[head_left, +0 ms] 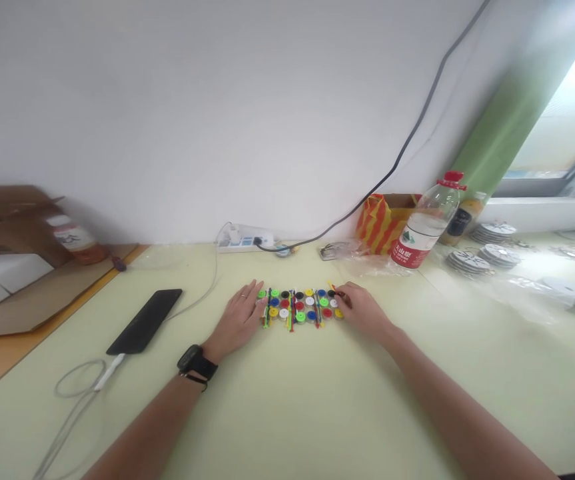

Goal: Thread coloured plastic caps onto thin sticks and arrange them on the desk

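Rows of small round pieces (300, 306) in green, blue, red, yellow, white and black lie on the pale green table, with thin coloured sticks (292, 312) standing out between groups of them. My left hand (240, 317) lies flat at the left end of the rows, its fingers stretched out and touching the edge. At the right end, my right hand (362, 310) has its thumb and forefinger pinched together beside a small yellow and red piece (333, 289). The fingers partly hide what is between them.
A black phone (144, 321) with a white cable lies left. Behind are a power strip (245, 241), a striped bag (383, 223) and a large water bottle (424, 227). Stacked discs (468, 262) stand right; a cardboard box (7, 220) is far left.
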